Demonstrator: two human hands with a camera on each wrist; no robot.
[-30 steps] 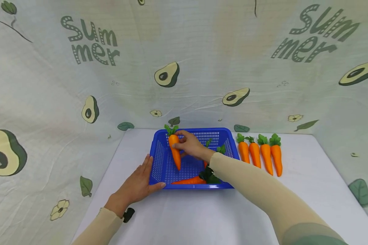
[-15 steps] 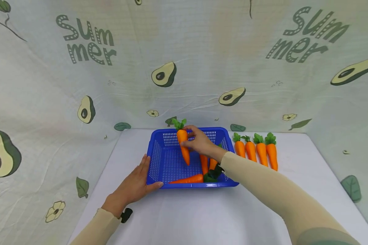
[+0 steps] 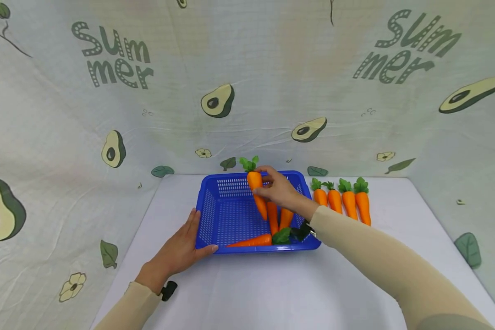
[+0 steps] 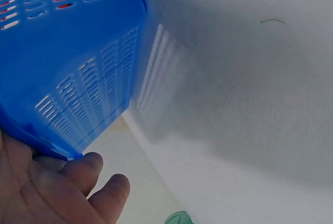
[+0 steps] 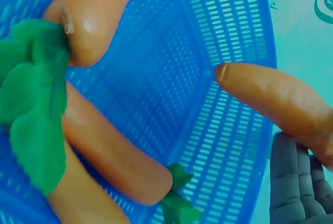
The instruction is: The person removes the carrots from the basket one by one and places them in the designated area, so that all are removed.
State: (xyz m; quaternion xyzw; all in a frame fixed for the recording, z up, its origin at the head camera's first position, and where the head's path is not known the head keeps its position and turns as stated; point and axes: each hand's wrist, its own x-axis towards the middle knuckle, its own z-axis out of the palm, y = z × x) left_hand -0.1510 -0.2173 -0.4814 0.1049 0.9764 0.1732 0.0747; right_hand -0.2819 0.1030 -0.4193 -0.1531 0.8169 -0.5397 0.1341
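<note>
My right hand [image 3: 284,189] pinches an orange toy carrot [image 3: 254,181] between thumb and fingers. The carrot is held over the back middle of a blue plastic basket [image 3: 233,217], green leaves up and tip slanting down to the right. In the right wrist view, the same carrot's tip overlaps the slotted wall. My left hand [image 3: 177,250] rests at the basket's front left corner, fingers straight along the side and thumb on the front rim. Inside, one carrot [image 3: 253,240] lies along the front; two more, including a middle one [image 3: 273,215], lie lengthwise on the right, partly hidden by my arm.
Several more carrots [image 3: 349,204] stand in a row on the white table [image 3: 247,288] just right of the basket, leaves to the back. My right forearm crosses in front of their tips. A pale printed cloth [image 3: 255,55] hangs behind and at both sides.
My right hand has carried the carrot rightward and slightly up, from the basket's left part to its middle. My left hand keeps its place at the corner; the view has shifted slightly.
</note>
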